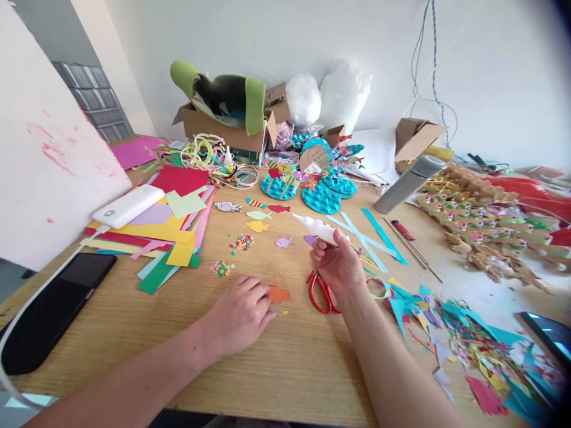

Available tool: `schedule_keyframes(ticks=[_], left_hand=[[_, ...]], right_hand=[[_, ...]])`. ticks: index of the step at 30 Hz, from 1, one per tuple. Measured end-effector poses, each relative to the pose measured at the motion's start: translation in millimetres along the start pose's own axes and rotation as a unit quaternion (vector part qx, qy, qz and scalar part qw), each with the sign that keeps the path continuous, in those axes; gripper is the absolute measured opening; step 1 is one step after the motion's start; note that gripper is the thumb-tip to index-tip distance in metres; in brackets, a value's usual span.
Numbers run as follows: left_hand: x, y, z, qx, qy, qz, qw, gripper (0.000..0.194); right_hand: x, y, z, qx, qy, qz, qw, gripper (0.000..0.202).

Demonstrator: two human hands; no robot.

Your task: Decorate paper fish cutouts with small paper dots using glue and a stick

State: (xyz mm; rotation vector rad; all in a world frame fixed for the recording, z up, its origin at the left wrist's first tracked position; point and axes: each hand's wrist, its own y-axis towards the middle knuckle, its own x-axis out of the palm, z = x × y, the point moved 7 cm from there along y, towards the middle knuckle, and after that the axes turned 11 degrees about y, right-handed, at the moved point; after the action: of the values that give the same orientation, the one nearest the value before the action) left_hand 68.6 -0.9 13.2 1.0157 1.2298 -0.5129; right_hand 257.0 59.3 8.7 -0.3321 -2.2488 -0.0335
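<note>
My right hand (pixel 339 264) is wrapped round a white glue bottle (pixel 319 229), tilted with its narrow nozzle to the upper left. An orange paper fish (pixel 279 294) lies flat on the wooden table; my left hand (pixel 243 312) holds its left end down with bent fingers, hiding that end. Red-handled scissors (pixel 319 294) are beneath my right wrist, their blades hidden. Beyond are a purple paper fish (pixel 284 242), a yellow paper fish (pixel 257 226), a red one (pixel 279 208) and a patterned one (pixel 228 207). Two small heaps of paper confetti (pixel 242 242) sit left of them.
Coloured paper sheets (pixel 178 238) carry a white power bank (pixel 128 205), cabled beside a black phone (pixel 57 309). Blue egg-carton pieces (pixel 321 199) stand at the back. A grey flask (pixel 408 185), blue paper strips (pixel 383 235) and a heap of paper scraps (pixel 482 345) occupy the right.
</note>
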Motion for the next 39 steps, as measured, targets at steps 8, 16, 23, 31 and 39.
schedule_keyframes(ticks=[8,16,23,31,39], left_hand=[[0.9,-1,1,0.014,-0.009,-0.009,1.0,0.019],[-5.2,0,-13,-0.044,-0.089,0.027,0.995,0.02],[-0.4,3,-52,-0.223,-0.434,0.03,0.872,0.043],[18.6,3,-48,-0.252,-0.733,0.028,0.631,0.031],[15.5,2,-59,-0.307,-0.757,0.074,0.572,0.021]], right_hand=[[1,0,-1,-0.004,-0.01,0.0,1.0,0.037],[9,-6,5,0.014,-0.061,-0.04,0.997,0.036],[36,-31,38,0.06,-0.181,-0.153,0.97,0.038],[56,-54,66,0.079,-0.244,-0.239,0.936,0.034],[64,-60,51,0.008,-0.359,-0.294,0.886,0.03]])
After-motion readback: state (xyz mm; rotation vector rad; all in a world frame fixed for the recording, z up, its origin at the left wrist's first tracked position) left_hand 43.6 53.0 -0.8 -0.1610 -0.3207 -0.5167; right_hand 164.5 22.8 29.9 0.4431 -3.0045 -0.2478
